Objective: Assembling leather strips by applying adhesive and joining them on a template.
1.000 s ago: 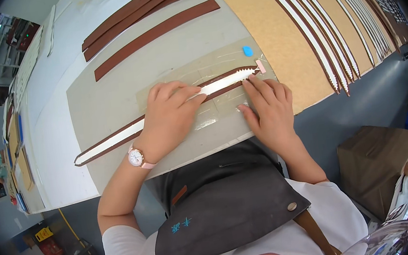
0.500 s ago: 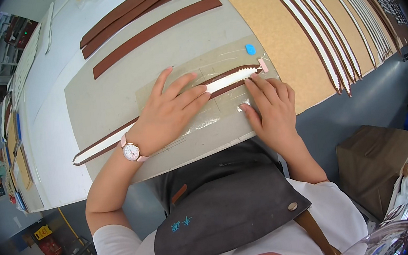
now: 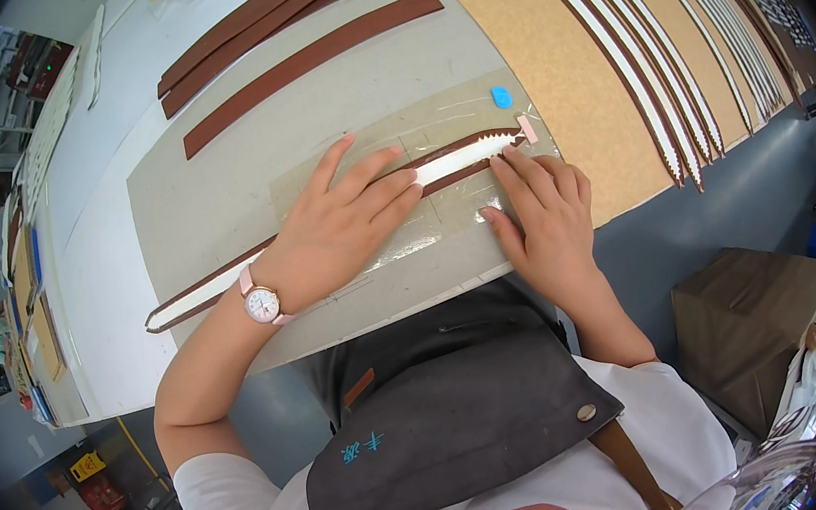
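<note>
A long brown strip (image 3: 461, 161) with a white centre lies slantwise across the grey mat, its far right end notched. My left hand (image 3: 323, 219) rests flat across its middle with fingers spread, hiding part of it. At the notched end, my right hand (image 3: 545, 204) touches the lower brown edge with its fingertips. Those fingers are stretched out, and the thumb sits apart on the clear sheet (image 3: 397, 246). Just beyond the strip's tip lies a small pink piece (image 3: 528, 128), and a blue piece (image 3: 501, 98) is farther back.
The grey mat (image 3: 169, 191) covers the near part of the white table. Plain brown strips (image 3: 306, 70) lie at the back, some stacked. To the right, several brown-and-white strips (image 3: 630, 79) lie on a tan board (image 3: 547, 58). A brown covered box (image 3: 753, 326) stands below on the right.
My left elbow has swung slightly outward to the left. Both hands stay almost in place on the strip, with only tiny finger shifts.
</note>
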A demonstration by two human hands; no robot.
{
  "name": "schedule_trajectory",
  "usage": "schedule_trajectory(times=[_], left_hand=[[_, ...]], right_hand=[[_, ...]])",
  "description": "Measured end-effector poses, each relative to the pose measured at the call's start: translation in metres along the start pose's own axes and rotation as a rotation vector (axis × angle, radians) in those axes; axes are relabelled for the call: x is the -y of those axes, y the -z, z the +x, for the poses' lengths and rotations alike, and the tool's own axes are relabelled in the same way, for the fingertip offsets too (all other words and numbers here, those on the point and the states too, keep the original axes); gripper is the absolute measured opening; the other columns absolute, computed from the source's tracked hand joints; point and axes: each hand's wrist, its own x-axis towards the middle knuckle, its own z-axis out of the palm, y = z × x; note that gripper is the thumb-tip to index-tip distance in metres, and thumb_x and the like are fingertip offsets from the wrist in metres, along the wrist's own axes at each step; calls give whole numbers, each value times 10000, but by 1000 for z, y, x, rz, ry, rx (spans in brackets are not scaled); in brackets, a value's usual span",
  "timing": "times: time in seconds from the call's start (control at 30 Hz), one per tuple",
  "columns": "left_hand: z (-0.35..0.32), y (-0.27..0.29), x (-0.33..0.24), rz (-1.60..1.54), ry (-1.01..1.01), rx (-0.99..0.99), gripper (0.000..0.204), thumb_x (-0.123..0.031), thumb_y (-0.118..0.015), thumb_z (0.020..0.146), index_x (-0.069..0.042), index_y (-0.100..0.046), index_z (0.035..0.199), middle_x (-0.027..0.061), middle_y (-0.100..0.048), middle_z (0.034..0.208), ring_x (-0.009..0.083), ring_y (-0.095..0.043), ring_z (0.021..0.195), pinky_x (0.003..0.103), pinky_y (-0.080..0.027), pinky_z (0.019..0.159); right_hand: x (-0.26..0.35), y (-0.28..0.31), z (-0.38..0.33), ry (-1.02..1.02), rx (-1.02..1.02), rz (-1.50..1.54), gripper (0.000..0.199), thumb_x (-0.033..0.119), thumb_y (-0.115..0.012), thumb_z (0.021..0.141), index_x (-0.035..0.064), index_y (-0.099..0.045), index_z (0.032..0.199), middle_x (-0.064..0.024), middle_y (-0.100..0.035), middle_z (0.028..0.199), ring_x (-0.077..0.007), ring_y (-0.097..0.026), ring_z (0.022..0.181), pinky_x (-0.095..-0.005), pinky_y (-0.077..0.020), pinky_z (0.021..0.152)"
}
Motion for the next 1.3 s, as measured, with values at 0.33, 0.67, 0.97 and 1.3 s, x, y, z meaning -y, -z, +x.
schedule_trajectory(times=[0.33,0.67,0.97,1.3], left_hand=[[2,-5,1,-52,23,-7,378,-93,-597,903,-96,-659,1276,22,-632,1349,258,-478,1397,570,-297,1234],[1,-5,2,-109,43,-29,358,-72,-608,897,-89,-673,1248,24,-645,1335,253,-487,1392,544,-302,1237],[1,-7,1,-121,53,-40,361,-74,-617,889,-99,-673,1245,24,-644,1332,259,-487,1399,536,-321,1223],[4,-1,0,-3,-5,-11,378,-105,-600,896,-109,-644,1271,27,-622,1333,271,-460,1416,546,-330,1219]], right_hand=[[0,-1,0,14,-12,-12,514,252,-758,850,21,-652,1297,-122,-622,1358,-300,-559,1184,-476,-384,1051],[0,0,0,5,2,-7,510,219,-747,864,26,-641,1325,-106,-616,1384,-321,-556,1200,-455,-386,1041],[0,0,1,3,-1,1,510,221,-748,863,25,-642,1322,-110,-616,1385,-322,-555,1201,-455,-384,1045],[-1,1,1,14,4,-7,511,240,-750,862,16,-645,1309,-123,-617,1367,-317,-555,1189,-468,-382,1054]])
